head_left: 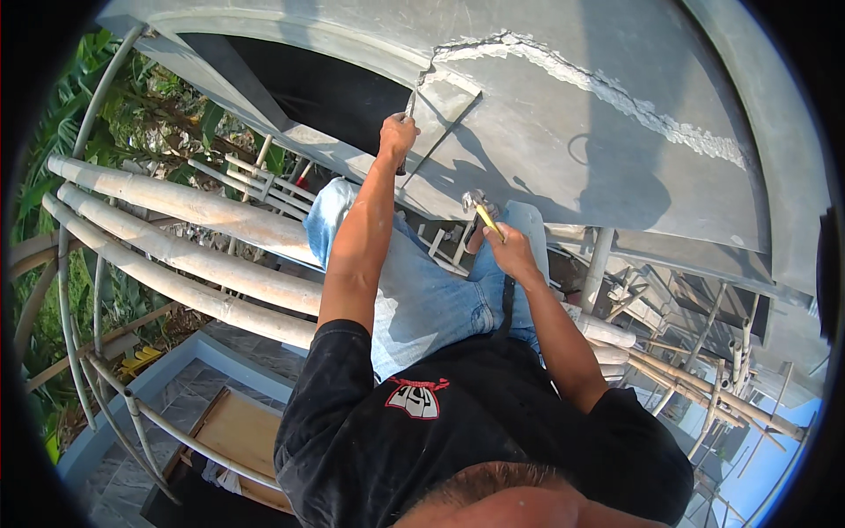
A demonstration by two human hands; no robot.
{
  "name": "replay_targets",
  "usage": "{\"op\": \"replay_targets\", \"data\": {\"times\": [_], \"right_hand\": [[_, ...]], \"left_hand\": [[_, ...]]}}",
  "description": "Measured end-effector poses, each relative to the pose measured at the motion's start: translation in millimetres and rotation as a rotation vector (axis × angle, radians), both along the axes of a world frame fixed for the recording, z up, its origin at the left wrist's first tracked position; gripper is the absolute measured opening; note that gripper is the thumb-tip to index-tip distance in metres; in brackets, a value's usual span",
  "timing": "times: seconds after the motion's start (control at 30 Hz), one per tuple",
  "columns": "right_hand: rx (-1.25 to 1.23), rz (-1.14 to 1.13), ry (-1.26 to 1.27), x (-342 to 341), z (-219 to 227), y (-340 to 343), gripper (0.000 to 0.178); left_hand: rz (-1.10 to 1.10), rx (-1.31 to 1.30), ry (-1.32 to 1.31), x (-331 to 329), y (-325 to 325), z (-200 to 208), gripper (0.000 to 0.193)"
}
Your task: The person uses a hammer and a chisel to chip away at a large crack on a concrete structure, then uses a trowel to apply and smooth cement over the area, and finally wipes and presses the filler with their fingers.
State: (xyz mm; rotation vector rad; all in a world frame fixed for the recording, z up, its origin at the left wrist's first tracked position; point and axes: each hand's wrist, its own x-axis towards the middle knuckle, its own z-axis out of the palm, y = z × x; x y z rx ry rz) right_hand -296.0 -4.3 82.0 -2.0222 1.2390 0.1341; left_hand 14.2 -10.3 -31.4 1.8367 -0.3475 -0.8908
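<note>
My left hand [399, 135] is closed around a slim chisel [411, 104]. The chisel's thin upper end reaches the crack at the window opening's corner, and a dark butt shows below my fist. In my right hand [512, 250] is a hammer [487, 217] with a yellow handle and a metal head. It is held lower and to the right, apart from the chisel, near my knee. A rough, pale chipped crack [598, 86] runs across the grey plaster wall [563, 145] from the opening toward the right.
Thick bamboo poles [194, 255] run at my left and under me as scaffolding. A dark window opening [326, 88] lies ahead left. More poles [704, 396] stand at the right. Far below at the left are a tiled floor [132, 431] and a wooden board [242, 431].
</note>
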Motion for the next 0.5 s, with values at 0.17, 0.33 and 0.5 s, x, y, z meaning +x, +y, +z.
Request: {"op": "replay_targets", "data": {"times": [0.17, 0.33, 0.5], "right_hand": [[-0.012, -0.034, -0.037, -7.1, 8.2, -1.4, 0.032], [0.006, -0.049, -0.051, -18.3, -3.4, -5.8, 0.039], [0.036, -0.062, -0.023, -30.3, -12.3, -6.8, 0.039]], "left_hand": [[-0.02, 0.129, -0.017, 7.7, -7.4, 19.2, 0.032], [-0.041, 0.096, -0.261, 9.3, -9.1, 34.3, 0.029], [0.036, 0.124, -0.111, -2.2, -3.3, 36.5, 0.029]]}}
